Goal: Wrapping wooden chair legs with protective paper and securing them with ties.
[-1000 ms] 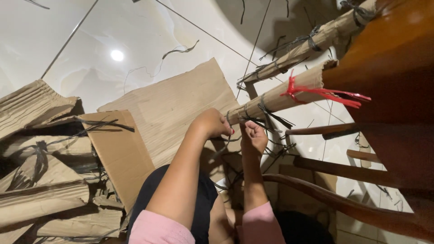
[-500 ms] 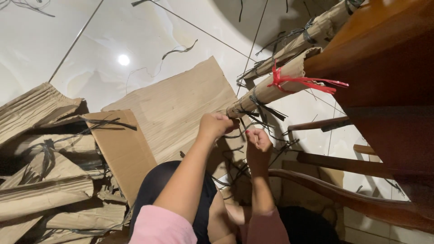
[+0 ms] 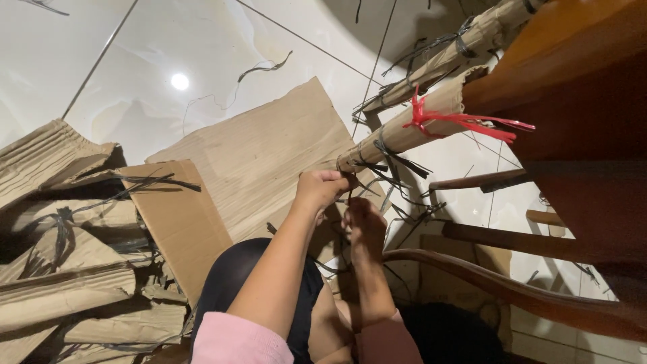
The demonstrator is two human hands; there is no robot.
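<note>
White tiled floor (image 3: 202,61), glossy and reflecting a ceiling light, carrying everything else in view. Brown wooden chair (image 3: 573,121), filling the right side; its curved rails run out toward the person, and the wrapped leg (image 3: 404,131) juts from it toward the middle of the view, where both hands can reach its lower end. Flat sheet of cardboard (image 3: 269,155), spread on the floor beside and beneath the wrapped leg, apparently as stock within easy reach. Heap of rolled and folded cardboard (image 3: 60,256), well apart from the wrapped leg at the left, crossed by loose black strips. The wrapped leg itself is sheathed in brown cardboard, held shut by black strips (image 3: 387,152) knotted round it and by a red plastic tie (image 3: 458,121) nearer the chair seat; a second, similarly wrapped leg (image 3: 458,47) lies just beyond it. Left hand (image 3: 320,189), clenched at the lower end of the wrapped leg, its fingers closed on a black strip there, judged to keep it taut. Right hand (image 3: 364,226), just below the wrapped leg, fingers pinched on a strand of the same black strip; the exact grip is partly hidden
</note>
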